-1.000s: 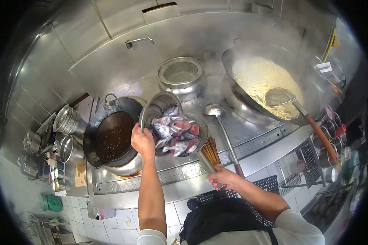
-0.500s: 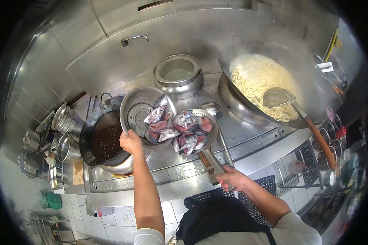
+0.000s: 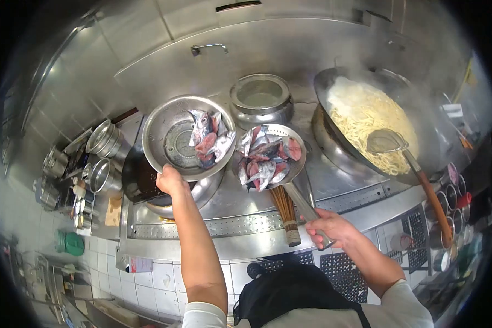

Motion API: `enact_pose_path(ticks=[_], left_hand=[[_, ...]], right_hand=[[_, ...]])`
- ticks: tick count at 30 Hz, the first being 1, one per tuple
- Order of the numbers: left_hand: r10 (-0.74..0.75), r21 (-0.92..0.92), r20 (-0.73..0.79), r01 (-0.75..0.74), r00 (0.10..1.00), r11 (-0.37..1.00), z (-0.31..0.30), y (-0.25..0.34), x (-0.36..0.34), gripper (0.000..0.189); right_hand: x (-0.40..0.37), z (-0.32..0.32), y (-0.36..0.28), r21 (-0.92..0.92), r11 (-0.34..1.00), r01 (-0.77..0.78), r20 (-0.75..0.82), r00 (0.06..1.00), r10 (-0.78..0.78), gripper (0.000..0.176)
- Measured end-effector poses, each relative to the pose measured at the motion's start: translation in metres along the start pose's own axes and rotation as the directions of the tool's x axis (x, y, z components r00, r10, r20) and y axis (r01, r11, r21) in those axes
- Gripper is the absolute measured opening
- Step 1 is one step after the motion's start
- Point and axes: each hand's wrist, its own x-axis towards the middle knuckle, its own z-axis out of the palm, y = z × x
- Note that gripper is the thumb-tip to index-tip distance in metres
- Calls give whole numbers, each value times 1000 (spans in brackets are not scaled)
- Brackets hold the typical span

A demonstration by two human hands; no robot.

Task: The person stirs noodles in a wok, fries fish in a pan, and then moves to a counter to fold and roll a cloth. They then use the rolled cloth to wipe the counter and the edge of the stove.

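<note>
My left hand (image 3: pixel 171 181) grips the near rim of a round metal colander (image 3: pixel 169 117), tilted to the right, with a few raw fish pieces (image 3: pixel 206 139) left in it. My right hand (image 3: pixel 330 227) holds the long handle of a perforated metal skimmer (image 3: pixel 296 167) that carries a heap of fish pieces (image 3: pixel 267 156). Colander and skimmer touch rim to rim above the steel stove top. Under the colander sits a dark wok of oil (image 3: pixel 139 177).
A large wok of noodles (image 3: pixel 366 123) steams at the right, a strainer ladle (image 3: pixel 385 142) resting in it. A steel pot (image 3: pixel 261 98) stands at the back centre. A bamboo brush (image 3: pixel 286 210) lies near the front. Stacked bowls (image 3: pixel 105 147) and small containers crowd the left.
The colander has tipped further and swung left over the oil wok. More fish has slid from it onto the skimmer. My right hand shifted slightly right along the handle.
</note>
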Motion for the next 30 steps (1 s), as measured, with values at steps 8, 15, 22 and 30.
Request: enact_pose_path(ticks=[8,15,22,30], left_hand=[[-142,-86,-46,137,989,987,-44,61,56,26],[-72,-136,-102,57,992,989,-190,116,133,32],[-108,-177,-293,57,950,983,-402,109,98,26],[-132,-60,-593,120,795,991,-517,88,-62,22]], right_hand=[[27,65,-58,-86,996,-21,110,994,30,28],[122,126,-79,-220,975,11,191,981,32,15],[237,172,-77,-344,937,-57,235,961,144,15],[310,208,-63,-454,889,-60,178,972,156,15]])
